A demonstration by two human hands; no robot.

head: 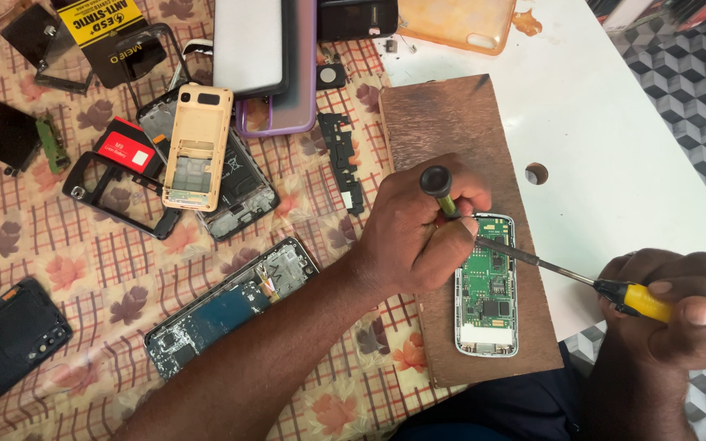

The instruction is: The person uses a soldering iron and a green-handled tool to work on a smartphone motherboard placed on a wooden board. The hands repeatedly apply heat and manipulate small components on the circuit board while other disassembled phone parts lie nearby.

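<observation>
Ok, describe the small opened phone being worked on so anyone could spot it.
Find the brown wooden board on the white table. At its near right end lies the small phone. Alone among the scattered parts, it shows a bare green circuit board in a silver frame.

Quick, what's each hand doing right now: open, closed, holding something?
Left hand: closed on a small green-shafted screwdriver, over the opened phone.
Right hand: closed on a yellow-handled screwdriver, tip at the phone.

Both forearms are bare to the picture's edge, with no sleeves, rings, watch or gloves on the left hand (418, 237) or right hand (680, 310). Dark navy clothing (500, 408) covers the lap.
</observation>
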